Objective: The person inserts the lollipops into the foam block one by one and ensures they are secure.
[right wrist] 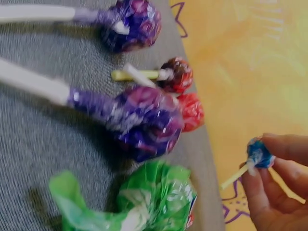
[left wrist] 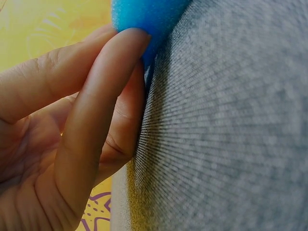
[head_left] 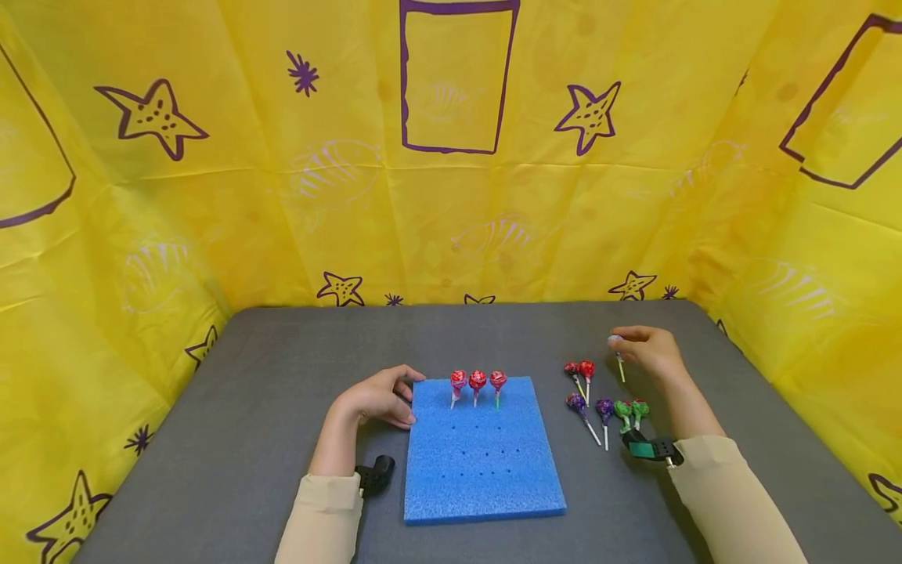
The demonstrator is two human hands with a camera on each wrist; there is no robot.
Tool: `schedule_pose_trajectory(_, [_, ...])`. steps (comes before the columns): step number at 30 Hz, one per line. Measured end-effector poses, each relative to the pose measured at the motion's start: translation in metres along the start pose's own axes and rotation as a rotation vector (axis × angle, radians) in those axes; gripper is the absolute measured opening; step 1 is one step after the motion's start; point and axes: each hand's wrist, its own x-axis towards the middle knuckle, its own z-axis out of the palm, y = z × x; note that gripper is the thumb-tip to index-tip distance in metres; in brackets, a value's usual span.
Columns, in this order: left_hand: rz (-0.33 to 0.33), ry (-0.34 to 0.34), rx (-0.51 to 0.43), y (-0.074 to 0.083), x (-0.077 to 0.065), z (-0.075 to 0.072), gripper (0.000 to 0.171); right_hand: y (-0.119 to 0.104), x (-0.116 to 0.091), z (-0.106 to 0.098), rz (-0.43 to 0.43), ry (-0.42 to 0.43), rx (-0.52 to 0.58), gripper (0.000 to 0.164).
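Note:
In the head view, my left hand (head_left: 379,396) grips the left edge of a blue foam board (head_left: 486,497) near its far corner. Its fingertips overlap the blue foam (left wrist: 139,17) in the left wrist view. Three lollipops in red and pink wrappers, the middle one (head_left: 478,381) among them, stand upright in a row along the board's far part. Rows of small holes dot the foam nearer to me. Off to the right, my right hand (head_left: 654,354) pinches a blue-wrapped lollipop (right wrist: 259,153) by its head, the yellow stick (head_left: 622,370) slanting downward.
Loose lollipops lie on the grey table (head_left: 282,345) between board and right arm: two purple, one of them (head_left: 604,409) nearer the arm, a red one (head_left: 587,369), a dark red one (head_left: 571,367) and green ones (head_left: 640,408). A yellow patterned curtain (head_left: 451,219) encloses the table.

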Motion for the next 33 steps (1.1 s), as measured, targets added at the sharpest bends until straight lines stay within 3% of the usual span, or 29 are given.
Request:
schedule_pose_trajectory(12, [0.006, 0.009, 0.006, 0.0, 0.0, 0.001, 0.066, -0.019, -0.006, 0.008, -0.106, 0.031, 0.196, 0.053])
schedule_pose_trajectory(21, [0.008, 0.017, 0.007, -0.001, 0.0, 0.001, 0.066, -0.03, -0.009, 0.019, -0.112, 0.003, 0.361, 0.053])
schedule_pose_trajectory(33, [0.006, 0.004, -0.002, 0.0, 0.0, 0.0, 0.066, -0.056, -0.026, 0.036, -0.139, -0.052, 0.463, 0.038])
